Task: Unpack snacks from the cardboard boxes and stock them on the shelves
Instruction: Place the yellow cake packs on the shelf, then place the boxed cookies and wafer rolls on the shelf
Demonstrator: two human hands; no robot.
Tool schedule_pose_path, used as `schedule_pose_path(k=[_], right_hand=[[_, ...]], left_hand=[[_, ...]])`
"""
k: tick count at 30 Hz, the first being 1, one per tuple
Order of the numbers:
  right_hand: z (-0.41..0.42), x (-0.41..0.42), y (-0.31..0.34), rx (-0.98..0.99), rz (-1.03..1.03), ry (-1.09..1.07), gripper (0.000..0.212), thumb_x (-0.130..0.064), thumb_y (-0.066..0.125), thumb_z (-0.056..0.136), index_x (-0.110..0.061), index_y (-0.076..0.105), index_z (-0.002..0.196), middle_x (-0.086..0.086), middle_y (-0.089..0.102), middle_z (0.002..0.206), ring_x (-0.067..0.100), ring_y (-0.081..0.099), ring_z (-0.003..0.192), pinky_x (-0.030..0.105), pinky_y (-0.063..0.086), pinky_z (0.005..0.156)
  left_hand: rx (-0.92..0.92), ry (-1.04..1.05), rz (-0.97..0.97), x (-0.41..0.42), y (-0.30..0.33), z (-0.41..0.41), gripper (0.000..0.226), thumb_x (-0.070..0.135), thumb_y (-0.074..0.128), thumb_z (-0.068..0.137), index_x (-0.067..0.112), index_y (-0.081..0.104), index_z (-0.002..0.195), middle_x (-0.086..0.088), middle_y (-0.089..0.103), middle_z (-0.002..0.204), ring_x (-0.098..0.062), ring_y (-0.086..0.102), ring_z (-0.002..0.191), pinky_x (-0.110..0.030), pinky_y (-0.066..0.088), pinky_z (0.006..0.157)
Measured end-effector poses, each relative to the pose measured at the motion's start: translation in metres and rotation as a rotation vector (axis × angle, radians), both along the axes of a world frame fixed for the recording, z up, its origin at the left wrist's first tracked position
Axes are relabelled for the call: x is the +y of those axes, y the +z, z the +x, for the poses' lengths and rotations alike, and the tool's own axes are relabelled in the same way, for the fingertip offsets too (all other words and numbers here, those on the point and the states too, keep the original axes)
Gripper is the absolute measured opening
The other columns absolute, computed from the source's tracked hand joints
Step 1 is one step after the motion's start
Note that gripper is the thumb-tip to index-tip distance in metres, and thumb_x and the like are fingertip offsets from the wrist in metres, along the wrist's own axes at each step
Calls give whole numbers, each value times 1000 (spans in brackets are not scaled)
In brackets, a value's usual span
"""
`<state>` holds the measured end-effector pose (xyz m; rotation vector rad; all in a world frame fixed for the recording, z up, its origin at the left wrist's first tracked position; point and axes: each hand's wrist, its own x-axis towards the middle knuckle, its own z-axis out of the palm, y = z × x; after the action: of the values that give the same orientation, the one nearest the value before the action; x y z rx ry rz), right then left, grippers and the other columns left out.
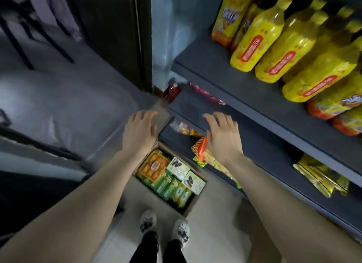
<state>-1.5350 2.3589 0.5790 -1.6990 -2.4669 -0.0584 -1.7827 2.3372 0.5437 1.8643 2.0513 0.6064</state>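
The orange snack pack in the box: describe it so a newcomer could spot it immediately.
Look at the open cardboard box on the floor, just ahead of the person's shoes and below the left hand. The orange snack pack lies flat in the far left corner. Its neighbours are green boxes and white cookie boxes; it alone is orange.

Both empty hands, left (140, 133) and right (222, 137), fingers spread above snack-filled cardboard box (195, 171).
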Motion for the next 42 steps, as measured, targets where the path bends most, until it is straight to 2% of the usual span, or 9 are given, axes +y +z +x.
schedule_pose_path(k=[4,8,11,17,23,27,31,36,42], right_hand=[[4,-11,-91,-27,-209,-30,54,-9,61,89,-19,50,141,9,52,136,32,50,121,46,39,100],[4,-20,-184,-154,-379,-23,64,-13,62,88,-24,39,146,4,44,142,28,46,124,42,36,104],[4,-25,-253,-166,-451,-3,59,-11,63,88,-25,43,142,4,47,136,28,48,120,42,38,102],[6,-23,-381,-247,-596,49,67,-14,62,89,-26,34,149,4,44,140,29,43,126,43,34,109],[1,1,-481,-249,-745,88,63,-16,64,95,-32,36,148,-4,37,152,27,36,136,44,36,107],[-8,25,-528,-221,-747,99,63,-17,69,92,-33,41,145,-6,40,151,25,39,134,45,36,109],[-18,43,-560,-281,-745,159,82,-24,76,88,-30,28,154,-1,24,161,30,30,141,45,32,114],[-23,52,-580,-409,-696,305,96,-35,77,85,-28,15,158,3,12,166,33,22,145,45,26,117],[-28,54,-585,-479,-634,340,104,-47,80,78,-22,17,157,6,27,157,33,28,138,45,28,112]], left_hand=[[-28,34,-183,-29,-85,6,42,18,59,96,21,51,137,-5,55,137,-29,46,129,-44,40,108],[-26,26,-306,-51,-172,8,40,17,59,95,18,53,135,-6,58,131,-27,53,119,-41,47,99],[-25,49,-378,-62,-236,10,41,17,62,93,19,53,134,-5,57,130,-27,54,115,-40,50,91],[-15,36,-500,-72,-357,12,51,10,61,93,15,49,143,-10,49,144,-30,49,129,-44,46,105],[30,7,-601,-61,-455,13,78,28,69,90,16,27,155,-11,29,158,-33,33,142,-48,38,111],[48,44,-660,-43,-509,13,96,41,70,88,19,9,158,-12,17,163,-32,22,148,-49,30,117],[77,77,-625,-27,-546,11,109,45,75,82,20,2,158,-14,10,164,-32,13,151,-49,17,121],[77,150,-626,-19,-573,10,111,45,79,78,20,5,157,-18,14,162,-35,17,149,-52,17,121],[97,255,-645,-14,-580,12,130,48,88,65,21,0,157,-19,28,153,-41,26,139,-57,27,111]])
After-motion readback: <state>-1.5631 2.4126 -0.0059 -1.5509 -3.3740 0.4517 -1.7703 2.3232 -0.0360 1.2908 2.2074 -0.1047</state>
